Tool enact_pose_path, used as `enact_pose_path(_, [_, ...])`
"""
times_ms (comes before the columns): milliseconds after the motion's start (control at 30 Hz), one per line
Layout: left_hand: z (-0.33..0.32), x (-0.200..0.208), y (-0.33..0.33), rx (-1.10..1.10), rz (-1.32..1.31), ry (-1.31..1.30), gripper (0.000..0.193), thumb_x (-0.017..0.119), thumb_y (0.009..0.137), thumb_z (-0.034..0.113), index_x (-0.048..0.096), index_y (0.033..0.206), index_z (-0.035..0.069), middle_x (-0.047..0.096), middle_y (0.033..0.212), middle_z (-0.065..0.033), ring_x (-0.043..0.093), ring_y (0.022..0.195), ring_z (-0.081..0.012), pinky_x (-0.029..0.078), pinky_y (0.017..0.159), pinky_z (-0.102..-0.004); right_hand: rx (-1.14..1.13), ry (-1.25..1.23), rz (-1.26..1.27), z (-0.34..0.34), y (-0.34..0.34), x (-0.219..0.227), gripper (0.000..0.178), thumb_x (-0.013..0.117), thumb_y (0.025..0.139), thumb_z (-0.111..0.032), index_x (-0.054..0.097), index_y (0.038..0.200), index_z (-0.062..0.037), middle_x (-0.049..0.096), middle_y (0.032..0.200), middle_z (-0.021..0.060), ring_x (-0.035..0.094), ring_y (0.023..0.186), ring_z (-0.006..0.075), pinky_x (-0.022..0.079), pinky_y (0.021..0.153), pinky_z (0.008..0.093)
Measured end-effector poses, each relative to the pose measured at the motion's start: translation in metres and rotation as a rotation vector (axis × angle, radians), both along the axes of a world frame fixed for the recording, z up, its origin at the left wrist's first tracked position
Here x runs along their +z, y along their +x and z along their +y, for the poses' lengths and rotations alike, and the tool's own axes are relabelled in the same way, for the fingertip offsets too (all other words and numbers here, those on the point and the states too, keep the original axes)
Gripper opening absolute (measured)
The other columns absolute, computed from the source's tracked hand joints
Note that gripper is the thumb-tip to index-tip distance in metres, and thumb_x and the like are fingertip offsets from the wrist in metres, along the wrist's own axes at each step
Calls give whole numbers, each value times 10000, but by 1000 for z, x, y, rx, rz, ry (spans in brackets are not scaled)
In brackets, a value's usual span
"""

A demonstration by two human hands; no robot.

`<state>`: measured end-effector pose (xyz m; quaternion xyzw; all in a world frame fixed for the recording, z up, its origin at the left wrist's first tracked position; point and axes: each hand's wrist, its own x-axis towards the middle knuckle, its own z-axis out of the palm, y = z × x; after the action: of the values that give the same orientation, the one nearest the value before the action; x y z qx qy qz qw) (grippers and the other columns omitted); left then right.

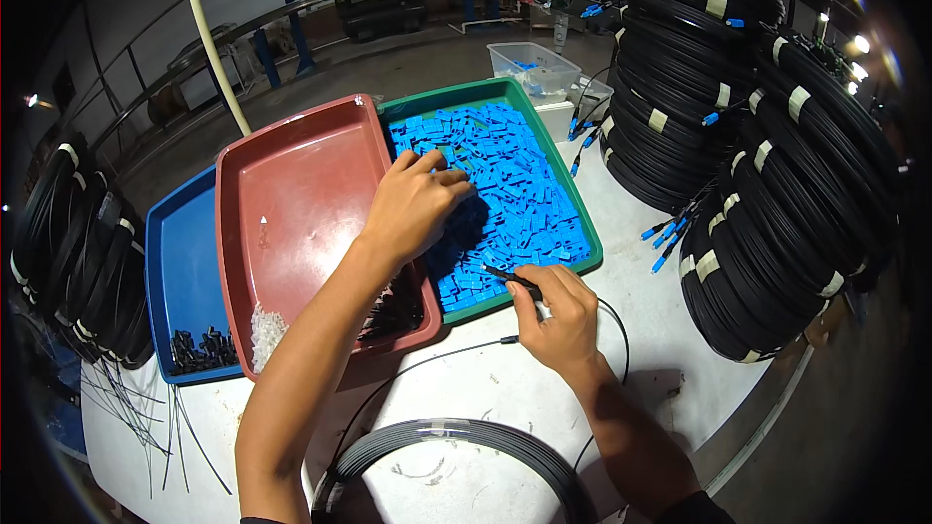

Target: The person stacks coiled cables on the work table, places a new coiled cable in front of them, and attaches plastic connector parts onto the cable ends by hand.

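My left hand [416, 202] reaches into the green tray [585, 223], fingers curled down on the heap of small blue plastic connector housings [519, 184]; whether a piece is pinched is hidden. My right hand [556, 315] sits at the tray's near edge, pinching the end of a thin black cable [505, 277] whose tip points left over the blue pieces. That cable runs down to a black cable coil [456, 437] lying on the white table [485, 378] in front of me.
A red tray [291, 194] left of the green one holds small clear and black parts at its near end. A blue tray [180, 272] further left holds black parts. Tall stacks of black cable coils [767, 165] stand right, more coils far left, a clear bin behind.
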<state>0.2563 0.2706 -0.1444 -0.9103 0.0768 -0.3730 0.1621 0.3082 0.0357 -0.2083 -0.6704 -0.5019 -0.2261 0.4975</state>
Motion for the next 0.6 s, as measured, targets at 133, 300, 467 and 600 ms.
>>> enact_pose_path(133, [-7,15,-7,9,172,-219,244,781,704,125,795,945,164,749,891,-23,616,952,-221,441,831,-355,-3,36,-52,0,4,-1,126,749,828,3,691,939,24,686,785,123,621,631,238,469,542,318])
enact_pose_path(300, [-19,12,-12,149,456,-221,200,835,664,218,811,860,195,729,817,-31,592,947,-248,454,811,-394,10,21,-41,-1,1,1,125,753,828,-2,687,931,23,679,778,131,628,638,253,475,552,337])
enact_pose_path(467, [-26,1,-5,221,331,-235,191,840,613,231,793,788,172,721,843,-54,617,995,-265,475,836,-403,19,28,-52,1,0,0,133,758,827,-8,682,931,27,679,785,145,638,654,290,490,585,371])
enact_pose_path(600, [-32,4,-1,322,288,-242,222,832,590,211,800,806,168,724,920,-40,608,1033,-263,479,857,-400,18,5,-42,-1,-2,3,130,751,822,-13,680,924,28,680,788,150,652,682,315,508,626,393])
